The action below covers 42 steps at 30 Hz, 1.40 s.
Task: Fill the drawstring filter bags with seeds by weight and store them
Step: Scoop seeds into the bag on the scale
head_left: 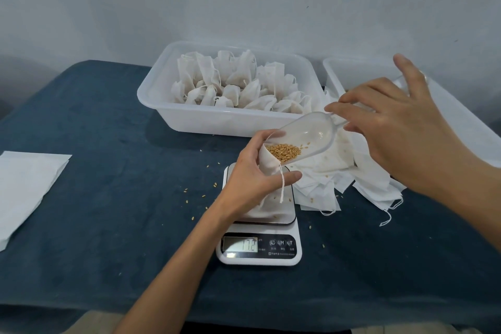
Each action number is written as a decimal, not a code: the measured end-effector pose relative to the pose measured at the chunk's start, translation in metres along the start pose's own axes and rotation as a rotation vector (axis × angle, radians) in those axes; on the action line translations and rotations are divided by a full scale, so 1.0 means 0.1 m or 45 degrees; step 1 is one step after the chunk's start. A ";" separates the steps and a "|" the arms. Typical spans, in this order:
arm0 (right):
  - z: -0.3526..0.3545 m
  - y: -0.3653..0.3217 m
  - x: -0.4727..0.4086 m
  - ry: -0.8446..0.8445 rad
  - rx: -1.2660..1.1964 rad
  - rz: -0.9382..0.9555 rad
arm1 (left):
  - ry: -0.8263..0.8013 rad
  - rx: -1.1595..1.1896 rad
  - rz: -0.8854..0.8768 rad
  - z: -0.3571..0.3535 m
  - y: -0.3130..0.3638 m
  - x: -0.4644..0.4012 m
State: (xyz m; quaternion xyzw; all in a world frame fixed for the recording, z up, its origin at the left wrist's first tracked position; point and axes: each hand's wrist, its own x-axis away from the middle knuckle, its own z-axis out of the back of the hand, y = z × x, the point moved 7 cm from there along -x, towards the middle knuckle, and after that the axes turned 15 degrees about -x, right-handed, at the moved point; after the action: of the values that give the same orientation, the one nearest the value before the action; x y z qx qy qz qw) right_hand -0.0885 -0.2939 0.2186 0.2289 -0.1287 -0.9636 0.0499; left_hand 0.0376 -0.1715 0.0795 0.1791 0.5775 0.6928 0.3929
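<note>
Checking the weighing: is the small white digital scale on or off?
On: the white digital scale shows lit digits on its display, roughly 17.2.

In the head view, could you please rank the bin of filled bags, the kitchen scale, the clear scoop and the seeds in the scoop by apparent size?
1. Bin of filled bags, though it sits farthest back
2. Kitchen scale
3. Clear scoop
4. Seeds in the scoop

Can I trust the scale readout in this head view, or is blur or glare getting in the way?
Head view: the scale display is soft and slightly washed out; it looks like 17.2, not certain. The right hand is a little motion-blurred on the clear scoop. The left hand, bag and seeds are sharp. Light is even and dim; wide-angle bending at the edges.
</note>
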 end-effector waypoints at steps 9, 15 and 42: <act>-0.01 0.00 0.01 0.004 -0.002 -0.005 | 0.000 0.027 0.000 0.00 -0.02 -0.01; 0.02 0.01 0.00 0.008 0.011 -0.007 | -0.005 0.045 0.005 -0.01 -0.03 -0.02; 0.06 -0.01 0.00 0.026 0.008 -0.006 | -0.029 0.029 -0.026 -0.04 -0.03 -0.02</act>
State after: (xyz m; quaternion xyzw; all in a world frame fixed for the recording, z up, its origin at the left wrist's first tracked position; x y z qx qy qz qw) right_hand -0.0914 -0.2914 0.2235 0.2391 -0.1308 -0.9610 0.0482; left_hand 0.0374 -0.1756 0.0760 0.1856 0.5827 0.6799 0.4046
